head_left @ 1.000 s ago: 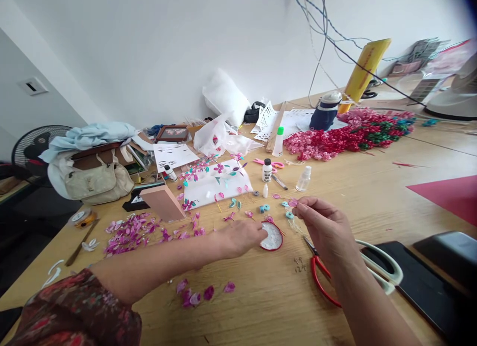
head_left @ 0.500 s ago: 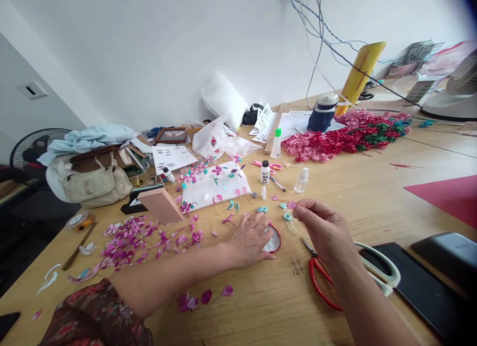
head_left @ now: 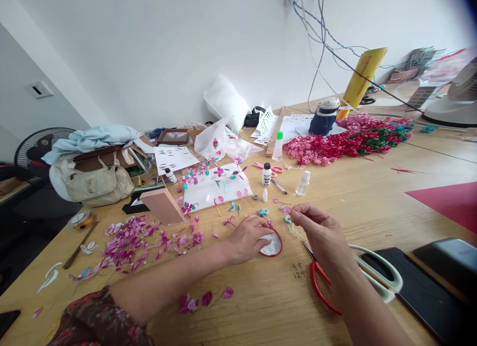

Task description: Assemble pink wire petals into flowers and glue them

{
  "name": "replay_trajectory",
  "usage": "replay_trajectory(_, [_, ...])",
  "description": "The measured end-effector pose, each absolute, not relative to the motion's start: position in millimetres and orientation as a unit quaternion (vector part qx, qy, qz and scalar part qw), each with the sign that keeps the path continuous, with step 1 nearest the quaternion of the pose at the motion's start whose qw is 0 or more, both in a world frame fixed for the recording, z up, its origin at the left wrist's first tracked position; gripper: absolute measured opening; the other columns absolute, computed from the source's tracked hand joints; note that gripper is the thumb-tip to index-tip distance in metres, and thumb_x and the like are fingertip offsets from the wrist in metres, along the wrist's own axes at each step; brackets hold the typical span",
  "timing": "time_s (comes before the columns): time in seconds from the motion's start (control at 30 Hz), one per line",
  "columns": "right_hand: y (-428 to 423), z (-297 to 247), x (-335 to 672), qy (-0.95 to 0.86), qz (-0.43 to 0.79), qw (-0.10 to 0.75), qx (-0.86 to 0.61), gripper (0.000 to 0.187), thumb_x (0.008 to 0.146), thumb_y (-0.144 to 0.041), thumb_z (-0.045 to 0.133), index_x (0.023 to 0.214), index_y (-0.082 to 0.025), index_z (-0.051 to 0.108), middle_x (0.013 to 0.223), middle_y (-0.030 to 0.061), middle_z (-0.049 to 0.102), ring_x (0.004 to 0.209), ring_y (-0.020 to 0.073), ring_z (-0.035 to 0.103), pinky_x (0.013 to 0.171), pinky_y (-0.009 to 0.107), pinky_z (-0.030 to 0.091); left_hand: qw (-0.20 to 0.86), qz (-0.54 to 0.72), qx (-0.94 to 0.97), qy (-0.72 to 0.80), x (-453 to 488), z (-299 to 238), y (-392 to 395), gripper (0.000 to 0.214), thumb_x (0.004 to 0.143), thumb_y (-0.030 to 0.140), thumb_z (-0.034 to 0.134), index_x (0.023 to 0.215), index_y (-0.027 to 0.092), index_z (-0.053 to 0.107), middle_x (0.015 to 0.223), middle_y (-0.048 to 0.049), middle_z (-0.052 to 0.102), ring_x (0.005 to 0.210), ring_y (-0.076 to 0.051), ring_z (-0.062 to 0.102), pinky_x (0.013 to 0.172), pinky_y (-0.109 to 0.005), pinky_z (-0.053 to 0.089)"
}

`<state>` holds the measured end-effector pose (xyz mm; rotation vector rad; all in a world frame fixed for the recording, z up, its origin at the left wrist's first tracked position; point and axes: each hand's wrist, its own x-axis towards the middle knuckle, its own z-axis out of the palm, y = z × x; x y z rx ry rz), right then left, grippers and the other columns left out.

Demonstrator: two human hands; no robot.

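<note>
**Left hand settles on the red-rimmed lid; right hand keeps pinching a pink petal**

Change: the left hand has slid in from the petal side over the last second and now rests with curled fingers on the near-left edge of the small red-rimmed lid. Fingers bent and touching the lid, not closed round it; whether anything sits under the fingertips cannot be told. The lid itself has barely shifted on the wooden table.

Right hand stays raised just right of the lid, thumb and forefinger pinched shut on a small pink petal. The pinch has dropped slightly and come closer to the left hand, so both hands now meet over the lid. Judged: the petal is being brought to the lid, probably for glue, with the left hand steadying it.

Around the grip: teal coils just beyond the left fingers; red-handled scissors below the right hand, under the wrist; loose pink petals well to the left of the left forearm; small glue bottle and clear bottle beyond both hands; white sheet with flowers further up-left.
</note>
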<state>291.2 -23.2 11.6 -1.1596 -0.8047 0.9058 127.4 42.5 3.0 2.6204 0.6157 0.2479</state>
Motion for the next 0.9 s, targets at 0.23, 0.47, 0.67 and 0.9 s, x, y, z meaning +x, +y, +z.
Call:
replay_trajectory(0.23, [-20.0, 9.2, 290.0, -0.384, 0.414, 0.636, -0.526, 0.018, 0.060, -0.034, 0.071, 0.059, -0.019, 0.062, 0.055, -0.0024, 0.053, 0.052, 0.0110, 0.042, 0.050, 0.024, 0.032, 0.392, 0.109, 0.869, 0.282, 125.3, 6.1, 48.9, 0.024, 0.082, 0.022, 0.050, 0.103, 0.011, 0.056, 0.093, -0.0063, 0.065, 0.082, -0.012, 0.060, 0.068, -0.022, 0.047])
replay_trajectory(0.47, [-18.3, 1.7, 291.9, -0.388, 0.410, 0.634, -0.528, 0.019, 0.063, -0.036, 0.069, 0.061, -0.019, 0.061, 0.054, -0.0038, 0.050, 0.051, 0.0102, 0.040, 0.049, 0.024, 0.030, 0.242, 0.089, 0.933, 0.252, 141.9, -10.2, 52.7, 0.014, 0.079, 0.020, 0.052, 0.071, 0.015, 0.062, 0.078, -0.0038, 0.062, 0.079, -0.016, 0.055, 0.076, -0.029, 0.042])
replay_trajectory(0.67, [-19.2, 1.9, 293.6, -0.384, 0.412, 0.638, -0.525, 0.018, 0.063, -0.035, 0.069, 0.061, -0.019, 0.061, 0.055, -0.0041, 0.050, 0.053, 0.0103, 0.040, 0.051, 0.024, 0.031, 0.154, 0.054, 0.968, 0.189, 139.6, -10.7, 46.5, 0.022, 0.083, 0.032, 0.047, 0.086, 0.017, 0.063, 0.101, -0.0085, 0.059, 0.103, -0.023, 0.048, 0.091, -0.041, 0.035])
replay_trajectory(0.9, [-19.4, 3.1, 292.6, -0.384, 0.425, 0.630, -0.524, 0.017, 0.063, -0.035, 0.070, 0.063, -0.019, 0.062, 0.059, -0.0033, 0.053, 0.055, 0.0105, 0.043, 0.053, 0.023, 0.033, 0.025, 0.038, 0.991, 0.126, 124.4, -25.7, 32.5, 0.054, 0.080, 0.055, 0.037, 0.120, 0.019, 0.044, 0.131, -0.0114, 0.042, 0.127, -0.028, 0.023, 0.098, -0.055, 0.023])
